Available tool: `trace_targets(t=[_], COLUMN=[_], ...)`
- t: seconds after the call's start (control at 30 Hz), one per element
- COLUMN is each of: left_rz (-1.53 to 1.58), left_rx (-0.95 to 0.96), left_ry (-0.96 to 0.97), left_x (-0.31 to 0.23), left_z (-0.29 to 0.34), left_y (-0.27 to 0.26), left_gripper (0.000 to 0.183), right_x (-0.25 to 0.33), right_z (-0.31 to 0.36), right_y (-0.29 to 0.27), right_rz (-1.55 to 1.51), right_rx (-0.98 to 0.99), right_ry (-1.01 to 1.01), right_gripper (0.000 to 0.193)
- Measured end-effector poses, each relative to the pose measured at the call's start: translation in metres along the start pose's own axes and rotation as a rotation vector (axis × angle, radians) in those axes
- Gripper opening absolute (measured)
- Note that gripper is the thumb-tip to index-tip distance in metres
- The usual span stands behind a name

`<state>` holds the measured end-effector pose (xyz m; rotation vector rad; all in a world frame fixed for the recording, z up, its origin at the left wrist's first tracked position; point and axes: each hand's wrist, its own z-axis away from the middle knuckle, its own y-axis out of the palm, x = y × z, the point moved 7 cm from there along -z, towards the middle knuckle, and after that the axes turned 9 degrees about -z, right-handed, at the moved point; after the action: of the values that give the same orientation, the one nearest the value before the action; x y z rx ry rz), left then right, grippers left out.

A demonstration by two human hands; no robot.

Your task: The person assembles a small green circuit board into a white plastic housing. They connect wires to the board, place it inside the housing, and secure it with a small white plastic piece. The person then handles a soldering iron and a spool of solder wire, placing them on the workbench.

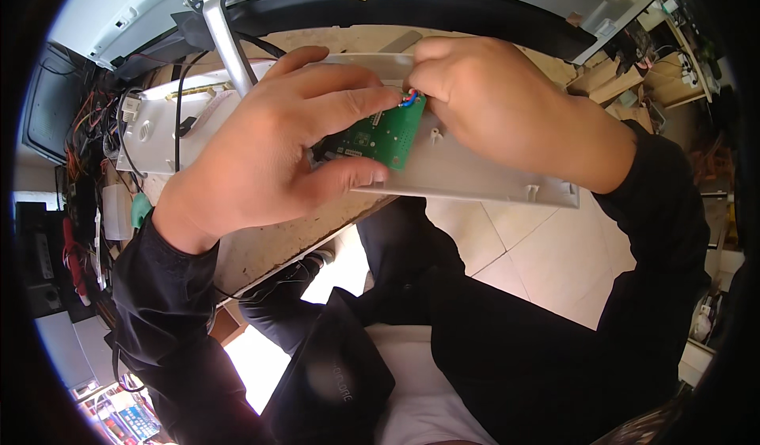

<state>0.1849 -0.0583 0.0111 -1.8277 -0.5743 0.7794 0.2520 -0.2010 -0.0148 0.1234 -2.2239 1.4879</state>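
Note:
A green circuit board lies over a long white plastic housing, gripped by my left hand. The left thumb rests along its near edge and the fingers reach across its far side. Red and blue wires come off the board's far right corner. Right there, my right hand is closed, with its fingertips curled at the wires. What exactly those fingertips pinch is hidden behind the hand. A small screw post stands in the housing just right of the board.
A metal support arm comes down at the far left, beside a black cable. Tangled wires hang along the left. The workbench edge runs below the housing. Wooden pieces lie at the far right.

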Motion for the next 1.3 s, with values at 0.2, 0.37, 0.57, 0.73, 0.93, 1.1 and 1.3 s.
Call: trace_targets(t=[0.2,0.37,0.57,0.73,0.93,1.1,1.3], left_rz=[0.045,-0.015,-0.138,-0.217,-0.327,-0.302,-0.248], left_rx=[0.010,0.003,0.079,0.092,0.165,0.140,0.138], left_ry=[-0.053,-0.080,-0.096,-0.090,-0.057,-0.042,-0.045], left_x=[0.006,0.003,-0.005,-0.011,-0.018,-0.020,-0.016], left_z=[-0.011,-0.019,-0.026,-0.033,-0.040,-0.038,-0.038], left_y=[0.005,0.010,0.013,0.012,0.017,0.018,0.023], left_gripper=[0.061,0.057,0.056,0.050,0.050,0.051,0.056], right_x=[0.001,0.003,0.007,0.007,0.017,0.018,0.021], right_z=[0.024,0.047,0.071,0.084,0.109,0.111,0.105], right_y=[-0.013,-0.031,-0.037,-0.043,-0.044,-0.039,-0.027], right_rz=[-0.058,-0.074,-0.109,-0.154,-0.295,-0.319,-0.376], right_rx=[-0.103,-0.186,-0.254,-0.268,-0.273,-0.297,-0.375], right_ry=[0.027,-0.004,0.011,-0.016,-0.115,-0.124,-0.213], right_gripper=[0.027,0.019,0.014,0.016,0.026,0.028,0.021])
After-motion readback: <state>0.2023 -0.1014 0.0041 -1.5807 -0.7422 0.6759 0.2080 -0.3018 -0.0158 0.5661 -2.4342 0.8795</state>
